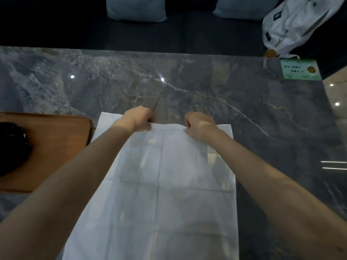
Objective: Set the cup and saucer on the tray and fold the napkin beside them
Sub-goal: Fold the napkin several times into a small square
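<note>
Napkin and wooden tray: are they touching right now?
Cannot tell. In the head view the left forearm crosses the strip where the napkin's left edge nears the tray, hiding most of that boundary.

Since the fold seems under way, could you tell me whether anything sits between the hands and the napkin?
Nothing visible does: the left hand and right hand already pinch the napkin at its far edge. The tray lies off to its left.

A grey marble table (206,87) fills the middle of the frame. A green card (300,70) lies at its upper right corner, with a white bag (296,25) just above it. Two pale cushions (136,8) sit along the top edge.
</note>
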`<state>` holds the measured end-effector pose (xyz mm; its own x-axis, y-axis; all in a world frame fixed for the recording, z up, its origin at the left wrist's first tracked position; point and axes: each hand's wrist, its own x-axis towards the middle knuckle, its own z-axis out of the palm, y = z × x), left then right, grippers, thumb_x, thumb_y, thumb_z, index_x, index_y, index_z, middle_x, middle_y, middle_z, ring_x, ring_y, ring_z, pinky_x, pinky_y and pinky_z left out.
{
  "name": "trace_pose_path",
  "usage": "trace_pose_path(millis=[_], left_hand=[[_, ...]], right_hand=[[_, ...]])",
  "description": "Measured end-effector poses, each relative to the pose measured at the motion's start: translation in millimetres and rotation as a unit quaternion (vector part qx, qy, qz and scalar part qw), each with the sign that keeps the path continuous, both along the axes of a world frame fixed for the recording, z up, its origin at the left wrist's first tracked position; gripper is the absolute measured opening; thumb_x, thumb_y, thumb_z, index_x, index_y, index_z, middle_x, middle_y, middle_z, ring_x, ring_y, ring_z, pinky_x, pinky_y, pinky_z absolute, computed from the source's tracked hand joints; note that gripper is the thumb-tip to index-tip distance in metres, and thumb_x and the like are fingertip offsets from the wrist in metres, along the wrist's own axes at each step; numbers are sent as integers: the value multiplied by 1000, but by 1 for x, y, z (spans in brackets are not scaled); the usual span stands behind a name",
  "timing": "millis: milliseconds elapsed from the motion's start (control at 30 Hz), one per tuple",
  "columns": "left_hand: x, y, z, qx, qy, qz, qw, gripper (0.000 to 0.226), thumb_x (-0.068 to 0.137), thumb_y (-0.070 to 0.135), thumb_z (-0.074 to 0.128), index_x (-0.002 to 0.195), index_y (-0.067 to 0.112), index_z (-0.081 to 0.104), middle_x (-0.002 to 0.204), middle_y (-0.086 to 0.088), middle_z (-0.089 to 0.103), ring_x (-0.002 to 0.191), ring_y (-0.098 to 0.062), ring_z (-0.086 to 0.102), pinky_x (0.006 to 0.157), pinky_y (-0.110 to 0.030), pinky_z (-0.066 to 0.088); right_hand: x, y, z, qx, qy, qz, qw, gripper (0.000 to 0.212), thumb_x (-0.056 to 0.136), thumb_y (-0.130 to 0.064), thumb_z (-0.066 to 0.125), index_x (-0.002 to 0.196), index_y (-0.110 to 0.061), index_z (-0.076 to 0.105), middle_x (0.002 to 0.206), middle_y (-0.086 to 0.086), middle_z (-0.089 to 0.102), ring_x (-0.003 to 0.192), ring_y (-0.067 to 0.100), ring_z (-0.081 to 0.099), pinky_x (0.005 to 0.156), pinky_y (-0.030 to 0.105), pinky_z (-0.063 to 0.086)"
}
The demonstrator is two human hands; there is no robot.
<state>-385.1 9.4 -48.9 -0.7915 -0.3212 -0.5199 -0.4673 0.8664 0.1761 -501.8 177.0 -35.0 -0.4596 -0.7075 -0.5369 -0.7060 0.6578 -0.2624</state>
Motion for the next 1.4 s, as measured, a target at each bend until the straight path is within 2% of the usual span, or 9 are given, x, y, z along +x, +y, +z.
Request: trace_pose_path(millis=[200,367,500,667,833,967,1133,1300,1400], left_hand=[[44,21,4,-115,125,-137,976,11,84,11,56,94,7,57,93,-14,65,86,-36,62,72,-38,42],[96,29,20,-138,253,-262,921,32,55,10,81,74,6,56,52,-10,58,41,-27,57,39,-26,42],[133,40,33,-108,365,-286,879,13,78,18,44,85,8,47,59,-11,57,42,-26,54,33,-25,39],[177,65,33,-137,377,-323,857,18,75,11,41,92,9,46,73,-7,48,40,-22,50,28,-23,31],[222,88,23,-129,387,-374,833,27,73,4,42,100,8,46,83,-3,31,43,-20,53,28,-22,30],[255,105,10,-107,392,-412,816,35,74,4,42,108,9,47,88,-5,35,47,-19,54,29,-23,34],[288,125,-19,-100,408,-403,813,37,77,3,41,113,10,48,93,-4,39,58,-20,56,33,-25,42],[303,138,-38,-123,409,-391,816,34,78,5,41,112,9,48,97,-6,40,75,-20,40,51,-30,48],[310,142,-44,-128,409,-370,824,31,80,4,43,110,7,49,97,-8,42,76,-24,44,66,-33,37]], right_hand=[[22,29,4,-152,53,6,987,7,81,-12,49,82,-16,44,82,4,55,71,25,47,62,30,31],[58,65,20,-280,99,28,954,5,77,-10,50,79,-7,52,73,6,56,60,29,49,55,29,30],[96,101,28,-373,188,116,901,9,70,-16,45,69,-9,49,60,7,55,41,26,47,38,24,30],[147,143,22,-378,249,202,869,10,74,-14,45,74,-14,35,57,6,51,41,23,47,33,26,28],[196,176,6,-361,254,265,857,8,82,-14,50,88,-13,44,59,6,50,38,21,44,29,24,28],[219,202,-8,-310,256,315,860,69,50,1,77,112,-12,49,64,7,56,41,20,47,37,19,17],[244,226,-31,-356,290,308,833,34,81,2,41,111,-11,50,68,5,63,52,19,51,38,24,29],[267,234,-55,-356,325,279,831,28,77,2,57,102,-10,56,76,5,65,64,21,50,60,30,38],[279,230,-60,-350,318,250,845,16,77,3,61,88,-8,64,76,7,64,65,23,54,66,30,36]])
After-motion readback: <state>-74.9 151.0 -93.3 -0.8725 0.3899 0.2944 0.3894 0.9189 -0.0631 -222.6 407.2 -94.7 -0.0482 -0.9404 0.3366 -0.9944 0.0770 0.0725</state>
